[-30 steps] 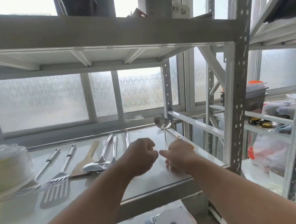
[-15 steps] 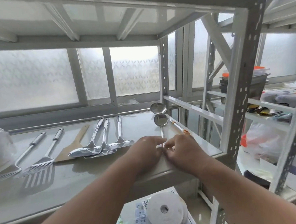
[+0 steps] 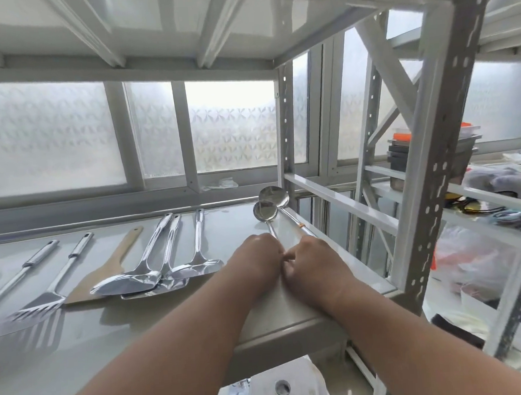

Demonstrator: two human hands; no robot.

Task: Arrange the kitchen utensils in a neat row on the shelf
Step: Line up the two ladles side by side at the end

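Observation:
Two steel ladles lie at the right end of the grey metal shelf point(image 3: 169, 319), bowls toward the window. The small ladle point(image 3: 265, 210) lies just left of the large ladle point(image 3: 273, 195), whose handle carries an orange band. My left hand point(image 3: 257, 260) and my right hand point(image 3: 313, 265) meet knuckle to knuckle at the near end of the small ladle's handle, fingers curled on it. My right hand also covers the large ladle's handle end. Left of my hands lie three overlapping steel spatulas point(image 3: 154, 277), a wooden spatula point(image 3: 105, 268) and two slotted turners point(image 3: 39, 299).
A white upright post point(image 3: 425, 163) and a side rail point(image 3: 338, 198) bound the shelf on the right. Behind them another rack holds stacked dark trays point(image 3: 403, 158) and plastic bags point(image 3: 464, 261). A paper roll point(image 3: 283, 388) sits below the shelf. Frosted windows stand behind.
The small ladle, held upright by my right hand a second ago, now lies flat beside the large ladle. Both hands have come together at its handle end.

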